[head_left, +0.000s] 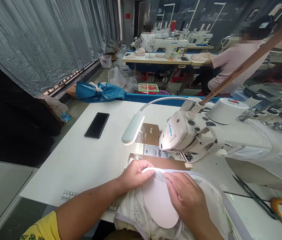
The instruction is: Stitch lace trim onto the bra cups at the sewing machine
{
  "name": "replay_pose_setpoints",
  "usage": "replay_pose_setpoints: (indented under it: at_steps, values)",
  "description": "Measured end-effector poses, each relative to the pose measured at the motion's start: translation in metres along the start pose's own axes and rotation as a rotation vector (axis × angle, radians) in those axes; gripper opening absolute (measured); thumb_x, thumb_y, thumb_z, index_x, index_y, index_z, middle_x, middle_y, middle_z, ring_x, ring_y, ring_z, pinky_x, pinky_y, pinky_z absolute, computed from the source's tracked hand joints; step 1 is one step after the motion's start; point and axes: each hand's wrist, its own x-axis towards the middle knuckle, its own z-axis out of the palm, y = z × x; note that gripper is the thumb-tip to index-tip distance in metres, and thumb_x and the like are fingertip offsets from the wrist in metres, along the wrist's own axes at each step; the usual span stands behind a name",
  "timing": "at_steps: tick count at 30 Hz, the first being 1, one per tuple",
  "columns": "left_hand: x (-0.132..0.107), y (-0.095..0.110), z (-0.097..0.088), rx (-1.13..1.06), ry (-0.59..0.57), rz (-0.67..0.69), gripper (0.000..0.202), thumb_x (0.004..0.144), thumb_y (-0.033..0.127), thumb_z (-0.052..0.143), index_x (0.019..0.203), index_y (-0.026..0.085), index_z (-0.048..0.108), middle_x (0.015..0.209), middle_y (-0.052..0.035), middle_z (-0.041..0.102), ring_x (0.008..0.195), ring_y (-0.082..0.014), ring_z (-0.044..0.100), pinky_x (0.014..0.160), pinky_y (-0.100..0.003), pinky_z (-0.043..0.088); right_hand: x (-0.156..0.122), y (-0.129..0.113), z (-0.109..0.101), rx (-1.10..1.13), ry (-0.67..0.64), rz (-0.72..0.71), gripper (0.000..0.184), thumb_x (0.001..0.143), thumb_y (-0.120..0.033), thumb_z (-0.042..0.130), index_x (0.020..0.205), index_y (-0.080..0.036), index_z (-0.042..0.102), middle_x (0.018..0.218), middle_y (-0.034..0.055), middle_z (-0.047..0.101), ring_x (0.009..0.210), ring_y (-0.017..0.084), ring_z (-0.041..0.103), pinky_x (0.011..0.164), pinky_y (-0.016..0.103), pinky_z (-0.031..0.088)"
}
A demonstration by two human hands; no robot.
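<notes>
A sewing workshop: grey curtains down one wall, and a person [230,63] seated among rows of machines at the back. Up front is a white table [81,156] with a white sewing machine [205,133], its gooseneck lamp [132,128] shining on the work.

Now the hands. The left hand [136,173] has its fingers curled shut over the far edge of a pale oval pad [158,203], gripping pad and lace [133,210] together. The right hand [188,196] lies across the pad's right side. Its fingers are stretched out, the tips pressing a strip of lace onto the rim just beside the left fingertips. Whether its thumb nips the lace from beneath, I cannot tell.

The pad sits under and between both hands, with lace bunched below the palms and spilling off the table's near edge. The needle plate [153,151] lies just beyond the left fingertips. A black phone [97,125] sits well off past the left wrist, and scissors [255,196] lie out beyond the right hand.

By my reading, this is lining the lace up on the pad's edge, and the match is what counts. The lace edge should sit flush with the curve, with no pucker between the two sets of fingertips and even tension on both sides. The fingertips belong close to the rim but clear of the needle's line, with the loose lace held out from under the pad.
</notes>
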Motion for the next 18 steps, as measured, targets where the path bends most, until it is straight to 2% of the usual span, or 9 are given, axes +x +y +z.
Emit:
replay_pose_setpoints:
  at_steps: [18]
  values:
    - [0.0004,0.0,-0.0009,0.006,-0.014,0.002,0.018,0.084,0.029,0.057,0.084,0.013,0.064,0.078,-0.0037,0.062,0.07,-0.0128,0.054,0.06,-0.022,0.04,0.0024,-0.0017,0.0035,-0.021,0.015,-0.041,0.019,0.085,-0.005,0.051,0.1,-0.013,0.061,0.076,0.0064,0.061,0.071,0.018,0.05,0.064,0.03,0.042]
